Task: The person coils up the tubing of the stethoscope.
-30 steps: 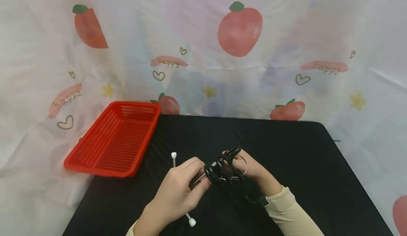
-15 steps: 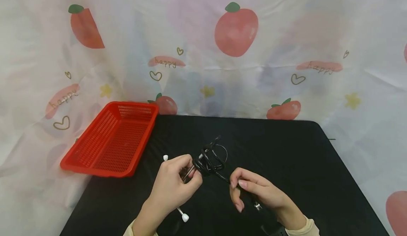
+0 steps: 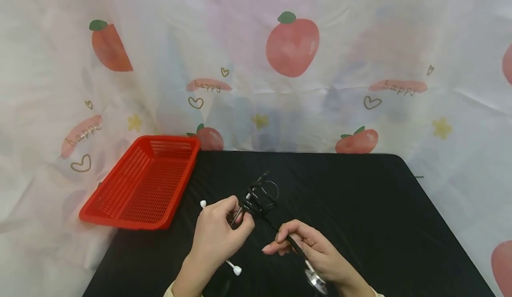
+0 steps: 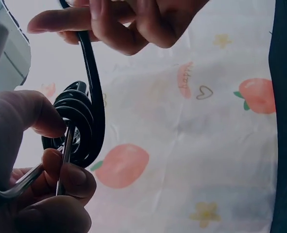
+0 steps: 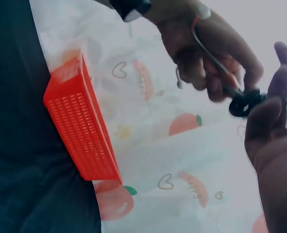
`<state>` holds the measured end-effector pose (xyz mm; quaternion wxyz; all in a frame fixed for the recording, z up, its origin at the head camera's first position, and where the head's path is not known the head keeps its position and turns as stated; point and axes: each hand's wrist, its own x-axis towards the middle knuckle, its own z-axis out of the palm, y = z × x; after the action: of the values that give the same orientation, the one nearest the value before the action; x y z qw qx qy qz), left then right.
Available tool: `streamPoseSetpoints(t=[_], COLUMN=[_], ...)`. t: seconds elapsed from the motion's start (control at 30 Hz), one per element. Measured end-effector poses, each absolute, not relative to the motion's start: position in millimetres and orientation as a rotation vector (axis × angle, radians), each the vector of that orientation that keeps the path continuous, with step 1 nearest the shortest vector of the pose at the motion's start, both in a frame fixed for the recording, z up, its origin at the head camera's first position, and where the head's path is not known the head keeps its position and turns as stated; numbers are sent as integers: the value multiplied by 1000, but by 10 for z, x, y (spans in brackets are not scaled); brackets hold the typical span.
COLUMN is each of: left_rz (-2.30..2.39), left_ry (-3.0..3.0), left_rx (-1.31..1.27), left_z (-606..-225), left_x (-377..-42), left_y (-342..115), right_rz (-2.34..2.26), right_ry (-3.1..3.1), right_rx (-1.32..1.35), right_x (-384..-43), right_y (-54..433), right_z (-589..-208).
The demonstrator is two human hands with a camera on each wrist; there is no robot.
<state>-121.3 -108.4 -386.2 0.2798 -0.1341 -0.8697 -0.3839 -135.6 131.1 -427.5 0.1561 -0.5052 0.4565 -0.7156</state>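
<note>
A stethoscope hangs between both hands above the black table. My left hand (image 3: 218, 232) grips its metal ear tubes (image 4: 67, 153) just below the coiled black tubing (image 3: 256, 203). White ear tips (image 3: 237, 270) stick out on either side of that hand. My right hand (image 3: 320, 252) pinches the free stretch of tubing close to the shiny chest piece (image 3: 316, 282), which dangles below the palm. From the coil, one strand of tubing (image 4: 91, 68) runs taut to the right fingers in the left wrist view. The gripping fingers partly hide the metal tubes.
A red perforated basket (image 3: 144, 183) stands at the table's back left, left of the hands. The black tabletop (image 3: 360, 199) spreads out to the right. Behind it hangs a pale fruit-print cloth (image 3: 240, 43).
My right hand has left the coil's far end, drawn back and down, and now holds the tubing by the chest piece. The left hand keeps its hold, shifting slightly left.
</note>
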Motion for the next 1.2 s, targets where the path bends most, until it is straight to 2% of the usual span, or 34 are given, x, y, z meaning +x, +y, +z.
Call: streamPoseSetpoints(t=[0.13, 0.3, 0.63, 0.97, 1.2], left_rz=[-949, -896, -865, -717, -641], left_ry=[-2329, -2294, -2262, -2147, -2162], left_rx=[-314, -316, -337, -564, -660], left_z=[-3901, -3922, -3933, -3986, -4097], left_x=[-1223, -1230, -1248, -1241, -1260], left_y=[-1071, -1053, -1031, -1046, -1010], right_rz=[-2118, -2191, -2243, -2107, -2095], right_ry=[1587, 1836, 1848, 1869, 1901], right_rx=[-1426, -1247, -1100, -917, -981], right_x=[-1357, -1338, -1299, -1297, -1320], right_y=[1205, 1171, 1169, 1185, 1199], right_z=[-4275, -4251, -4297, -4276, -4302])
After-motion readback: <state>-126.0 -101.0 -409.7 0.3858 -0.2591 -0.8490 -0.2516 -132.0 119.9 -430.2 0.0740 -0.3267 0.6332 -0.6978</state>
